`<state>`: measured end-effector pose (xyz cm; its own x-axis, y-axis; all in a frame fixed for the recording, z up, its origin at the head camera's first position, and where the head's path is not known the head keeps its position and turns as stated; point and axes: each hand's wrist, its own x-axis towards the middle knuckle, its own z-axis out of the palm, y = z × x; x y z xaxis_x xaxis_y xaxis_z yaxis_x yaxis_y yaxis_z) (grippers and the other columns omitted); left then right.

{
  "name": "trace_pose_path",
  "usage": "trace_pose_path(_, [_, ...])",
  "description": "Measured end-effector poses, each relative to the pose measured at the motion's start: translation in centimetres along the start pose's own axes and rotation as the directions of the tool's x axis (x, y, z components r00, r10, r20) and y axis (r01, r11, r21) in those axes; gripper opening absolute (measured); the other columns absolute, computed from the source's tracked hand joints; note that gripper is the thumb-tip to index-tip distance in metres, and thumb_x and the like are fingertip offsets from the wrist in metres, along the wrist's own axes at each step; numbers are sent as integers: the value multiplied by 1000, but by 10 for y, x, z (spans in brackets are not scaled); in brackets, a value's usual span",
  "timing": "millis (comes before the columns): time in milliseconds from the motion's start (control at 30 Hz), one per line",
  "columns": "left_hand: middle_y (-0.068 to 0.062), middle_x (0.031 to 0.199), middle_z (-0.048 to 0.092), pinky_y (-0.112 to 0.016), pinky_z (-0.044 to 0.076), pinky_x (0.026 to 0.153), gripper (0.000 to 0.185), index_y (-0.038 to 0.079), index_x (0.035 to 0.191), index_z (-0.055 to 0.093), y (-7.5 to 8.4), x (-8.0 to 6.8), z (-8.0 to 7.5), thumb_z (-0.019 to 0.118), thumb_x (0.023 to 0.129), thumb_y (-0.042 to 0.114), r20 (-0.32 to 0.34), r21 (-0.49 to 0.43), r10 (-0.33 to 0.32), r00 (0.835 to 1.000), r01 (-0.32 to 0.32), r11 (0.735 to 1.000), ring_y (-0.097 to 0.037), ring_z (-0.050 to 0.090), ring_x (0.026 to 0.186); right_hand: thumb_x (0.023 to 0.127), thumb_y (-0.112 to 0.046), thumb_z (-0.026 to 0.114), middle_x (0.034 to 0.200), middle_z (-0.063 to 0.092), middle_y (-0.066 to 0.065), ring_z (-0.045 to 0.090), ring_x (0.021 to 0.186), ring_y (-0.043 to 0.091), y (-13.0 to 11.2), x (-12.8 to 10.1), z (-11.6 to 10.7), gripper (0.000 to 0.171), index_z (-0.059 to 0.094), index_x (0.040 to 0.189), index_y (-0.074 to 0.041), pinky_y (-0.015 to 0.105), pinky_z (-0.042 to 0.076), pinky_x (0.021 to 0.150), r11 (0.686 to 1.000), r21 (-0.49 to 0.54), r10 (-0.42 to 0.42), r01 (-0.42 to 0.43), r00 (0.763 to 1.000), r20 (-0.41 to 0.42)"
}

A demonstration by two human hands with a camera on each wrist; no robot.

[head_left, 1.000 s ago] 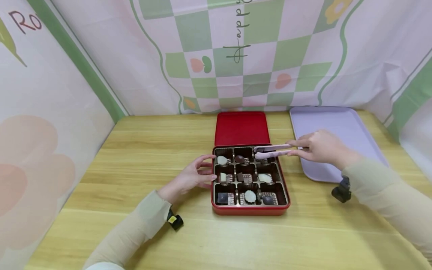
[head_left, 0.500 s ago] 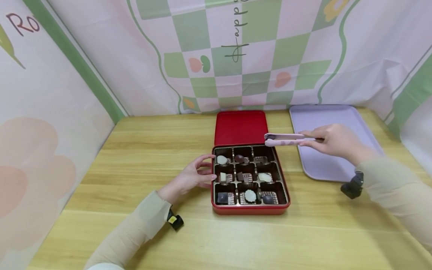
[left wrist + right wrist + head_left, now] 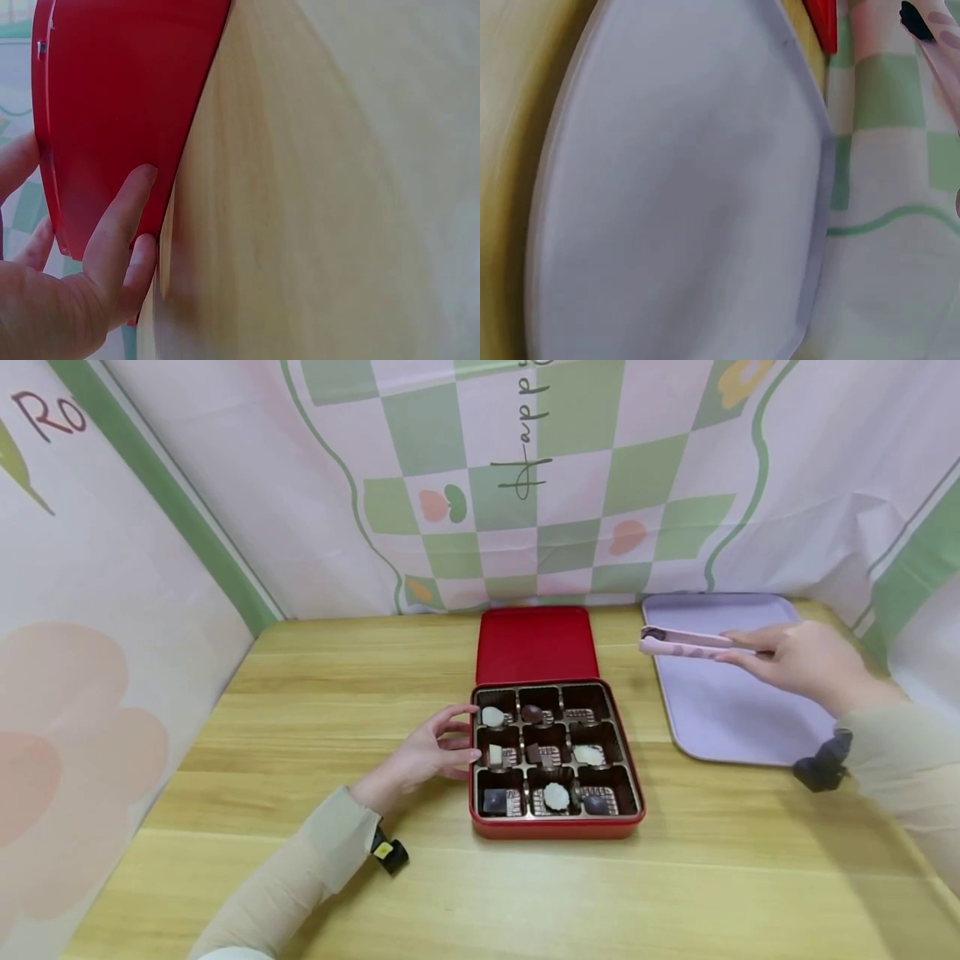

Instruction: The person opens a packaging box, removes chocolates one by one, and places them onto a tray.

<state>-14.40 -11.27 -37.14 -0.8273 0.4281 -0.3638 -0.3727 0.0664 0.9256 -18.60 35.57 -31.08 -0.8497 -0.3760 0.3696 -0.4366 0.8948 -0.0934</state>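
Observation:
A red box [image 3: 557,827] with several chocolates in a brown nine-cell insert sits mid-table, its red lid [image 3: 534,643] lying behind it. My left hand [image 3: 431,749] rests against the box's left wall [image 3: 112,97], thumb [image 3: 120,217] pressed to it. My right hand [image 3: 806,662] grips pink tongs [image 3: 693,644], which pinch a small dark chocolate [image 3: 652,632] at their tip. The tip hovers over the far left corner of a lilac tray [image 3: 738,710]. In the right wrist view the tongs [image 3: 946,56] and chocolate [image 3: 915,19] show above the tray [image 3: 675,187].
The wooden table [image 3: 337,693] stretches left of and in front of the box. A checked pink and green cloth backdrop [image 3: 525,485] closes off the back and both sides. Small black cameras sit at each wrist [image 3: 390,852].
My right hand has lifted the tongs out of the box's back right cell with a dark chocolate and carried them right and back over the tray. The left hand stayed put.

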Motion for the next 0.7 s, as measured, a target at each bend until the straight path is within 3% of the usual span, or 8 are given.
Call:
trace_pose_path(67, [-20,141,36,-48,58,80,68,19,142,38,1,-1,0,60,85,-10,-2,8,1,1000,-1,1000,-27,50,113,79,-31,73,89,70,23,47,48,20,5,-3,-2,38,71,109,-6,36,40,43,999,-10,52,-52,997,52])
trace_pose_path(133, [-20,141,37,-48,58,80,68,19,143,38,1,-1,1,61,85,-9,-3,16,3,1000,-3,1000,-28,50,114,82,-32,71,73,67,21,45,48,20,10,-7,-3,40,68,113,-6,35,39,43,995,-26,98,-96,989,111])
trace_pose_path(267, [-20,141,37,-48,58,80,68,19,143,37,2,-2,1,60,86,-9,-1,21,5,1000,-5,1000,-28,51,114,85,-36,67,46,48,4,41,47,18,19,-13,-2,45,65,118,-6,33,37,43,988,-53,152,-144,971,183])
trace_pose_path(567, [-20,141,37,-48,58,80,67,19,143,38,0,-1,1,60,86,-9,-4,21,6,1000,-6,1000,-28,50,114,87,-42,64,43,38,2,44,48,20,30,-25,1,48,64,119,-6,41,45,46,979,-76,201,-187,938,281])
trace_pose_path(700, [-20,140,37,-48,58,80,68,19,143,38,0,-1,2,60,85,-9,-8,15,6,1000,-6,1000,-27,51,112,87,-40,64,41,36,-1,40,45,16,33,-30,7,46,66,115,-5,37,43,44,988,-68,155,-142,947,282])
